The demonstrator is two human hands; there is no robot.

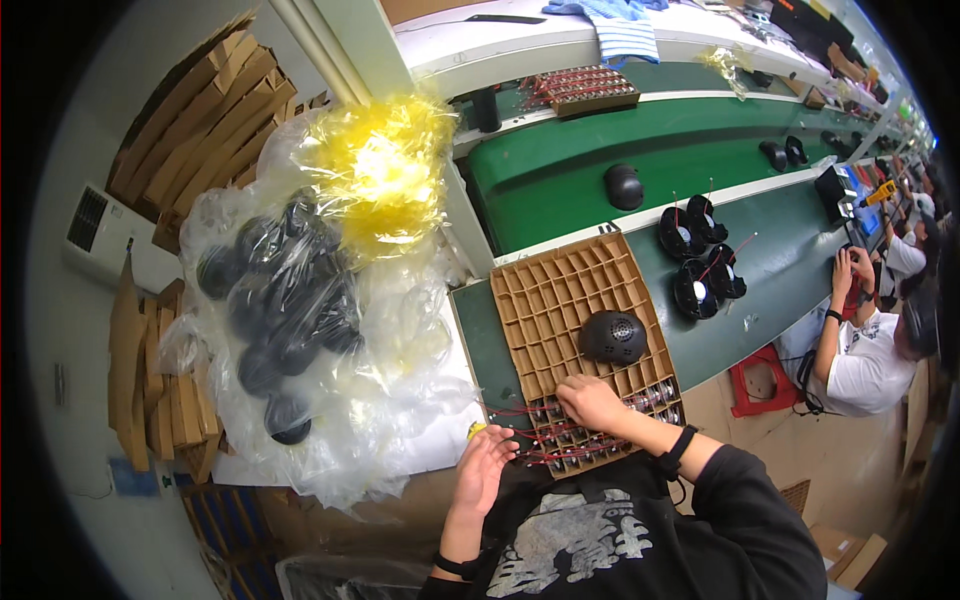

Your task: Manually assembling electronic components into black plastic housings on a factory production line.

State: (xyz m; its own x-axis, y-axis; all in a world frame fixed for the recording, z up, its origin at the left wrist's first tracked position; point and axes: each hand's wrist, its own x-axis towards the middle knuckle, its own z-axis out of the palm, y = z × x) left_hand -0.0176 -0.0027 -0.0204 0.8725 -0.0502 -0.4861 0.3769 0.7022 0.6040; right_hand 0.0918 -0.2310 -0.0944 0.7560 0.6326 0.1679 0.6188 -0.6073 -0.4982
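Right hand reaches into the cardboard divider tray, fingers curled over the small wired parts in the near rows; can't tell if it grips one. Left hand open, fingers spread, at the tray's near-left corner by the red wires. Black dome shell sits on the tray's empty cells. Clear bag of black shells lies left of the tray.
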